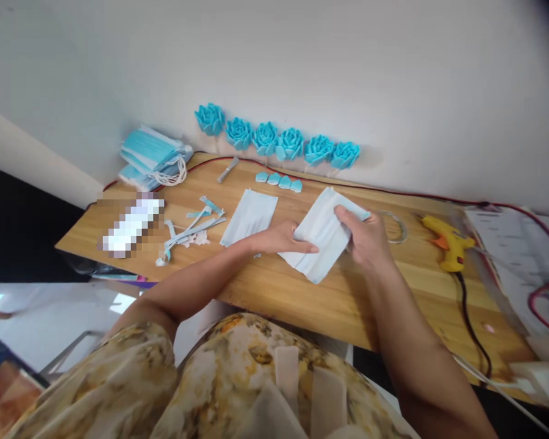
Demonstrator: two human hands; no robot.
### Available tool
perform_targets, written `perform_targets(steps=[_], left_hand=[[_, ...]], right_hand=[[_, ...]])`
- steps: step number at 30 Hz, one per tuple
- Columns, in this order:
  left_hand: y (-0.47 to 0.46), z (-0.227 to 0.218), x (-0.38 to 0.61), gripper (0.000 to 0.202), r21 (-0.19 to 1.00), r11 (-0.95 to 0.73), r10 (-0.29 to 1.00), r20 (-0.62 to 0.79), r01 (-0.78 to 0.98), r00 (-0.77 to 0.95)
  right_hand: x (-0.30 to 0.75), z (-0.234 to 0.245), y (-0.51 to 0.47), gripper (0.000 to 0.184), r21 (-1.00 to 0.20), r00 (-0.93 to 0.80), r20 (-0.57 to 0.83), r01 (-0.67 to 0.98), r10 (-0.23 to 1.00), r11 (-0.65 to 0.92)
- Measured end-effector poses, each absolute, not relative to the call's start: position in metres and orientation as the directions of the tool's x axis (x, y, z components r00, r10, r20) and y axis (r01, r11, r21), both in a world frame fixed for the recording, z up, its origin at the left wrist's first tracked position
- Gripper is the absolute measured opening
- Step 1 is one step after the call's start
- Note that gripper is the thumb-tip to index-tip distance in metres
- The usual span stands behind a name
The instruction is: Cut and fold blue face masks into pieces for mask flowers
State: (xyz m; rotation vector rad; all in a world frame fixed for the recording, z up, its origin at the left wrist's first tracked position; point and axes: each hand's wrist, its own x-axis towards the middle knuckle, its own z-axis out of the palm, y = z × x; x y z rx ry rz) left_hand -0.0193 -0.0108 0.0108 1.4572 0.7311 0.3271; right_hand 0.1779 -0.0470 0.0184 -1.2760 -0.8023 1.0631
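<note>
Between my two hands is a pale, pleated face mask sheet (318, 244), tilted above the wooden table. My left hand (286, 239) pinches its left edge, thumb on top. On the upper right side, my right hand (366, 235) grips it with the thumb pressed on the face; the other fingers are mostly hidden behind. A second pleated mask sheet (251, 213) lies flat just beyond my left wrist. Cut mask strips and scraps (194, 228) are heaped to its left. Four-sided small blue folded pieces (279, 181) sit in a row farther back.
Several blue flowers (290, 143) line the wall. A stack of masks (153, 152) stands at the back left, with a blurred-out object (132, 225) nearer. A yellow glue gun (451, 244) with its cord, a wire coil (396, 227) and papers (498, 244) are at the right.
</note>
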Motion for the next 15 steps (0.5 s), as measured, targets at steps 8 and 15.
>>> perform_targets(steps=[8,15], left_hand=[[-0.008,0.0041,-0.0175,0.042,0.978,0.129,0.568,-0.208,0.164,0.796],[-0.0084,0.0056,-0.0185,0.047,0.978,0.124,0.557,-0.209,0.168,0.804]], right_hand=[[0.1802,0.0136,-0.0464,0.042,-0.989,0.391,-0.065,-0.145,0.918,-0.008],[0.181,0.0114,-0.0457,0.039,-0.992,0.386,-0.056,-0.129,0.921,-0.006]])
